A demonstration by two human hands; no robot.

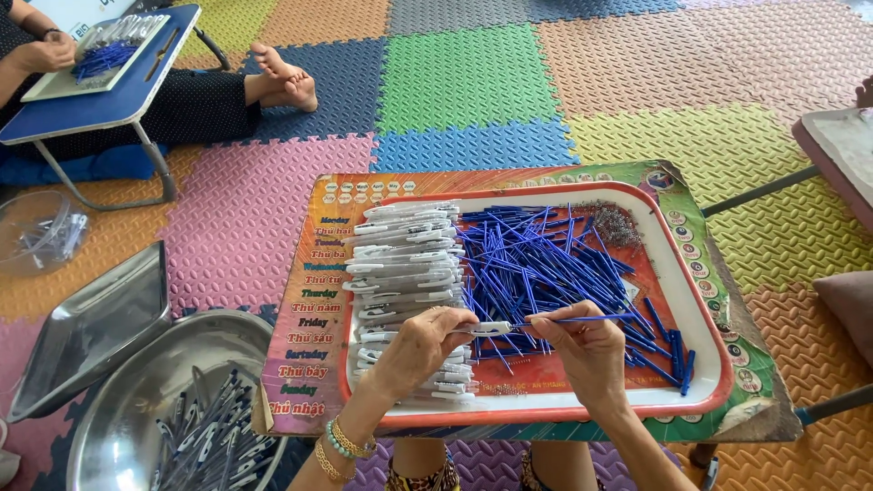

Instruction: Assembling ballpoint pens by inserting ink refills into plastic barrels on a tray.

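My left hand (420,350) grips a white pen barrel (486,328) over the near part of a red-rimmed white tray (714,314). My right hand (587,350) pinches a thin blue refill (582,318), its tip at the barrel's open end. A stack of white pen barrels (405,259) fills the tray's left side. A loose heap of blue refills (546,259) covers the middle and right. A small pile of tiny metal springs (618,223) lies at the tray's far right corner.
The tray rests on a small colourful folding table (314,300). A round steel basin (136,400) with assembled pens and a square steel tray (86,327) stand at my left. Another person (182,100) sits far left at a blue lap table (100,100). Foam puzzle mats cover the floor.
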